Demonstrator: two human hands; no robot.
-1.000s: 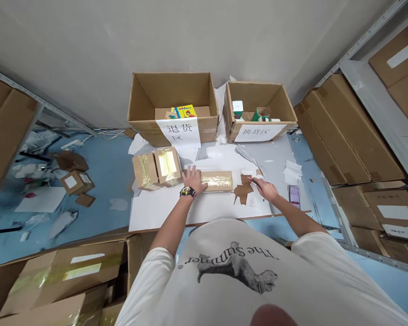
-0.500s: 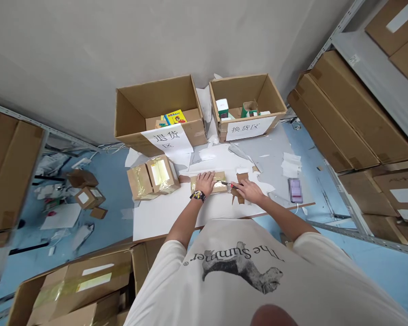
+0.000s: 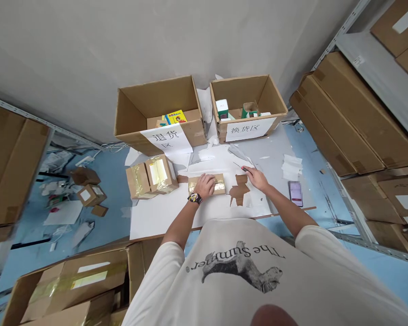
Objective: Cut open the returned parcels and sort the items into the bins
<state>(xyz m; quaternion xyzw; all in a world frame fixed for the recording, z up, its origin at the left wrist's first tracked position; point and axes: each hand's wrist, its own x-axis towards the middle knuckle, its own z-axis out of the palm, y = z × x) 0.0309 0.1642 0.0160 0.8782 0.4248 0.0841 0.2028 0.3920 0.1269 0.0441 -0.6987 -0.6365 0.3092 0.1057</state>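
A small taped cardboard box (image 3: 219,184) lies flat on the white-covered table. Across its middle sits my left hand (image 3: 205,185), with a watch on the wrist, gripping it from above; the thumb is hard to see. My right hand (image 3: 257,178) is closed around a utility knife (image 3: 245,169) with a bit of red on it. The thin blade points up and left, clear of the box. Below this hand lies a torn piece of brown cardboard (image 3: 240,192). Two more taped boxes (image 3: 160,174) stand side by side to the left.
Two large open cartons stand at the back: the left carton (image 3: 153,99) holds a yellow package (image 3: 177,117), the right carton (image 3: 272,97) holds green-and-white boxes (image 3: 221,108). A phone (image 3: 295,194) lies at the right edge. Shelves with cartons (image 3: 353,113) flank the table; a filled carton (image 3: 98,271) stands lower left.
My right hand has lifted the knife away from the small box, up and to the right. My left hand and the box have shifted slightly left.
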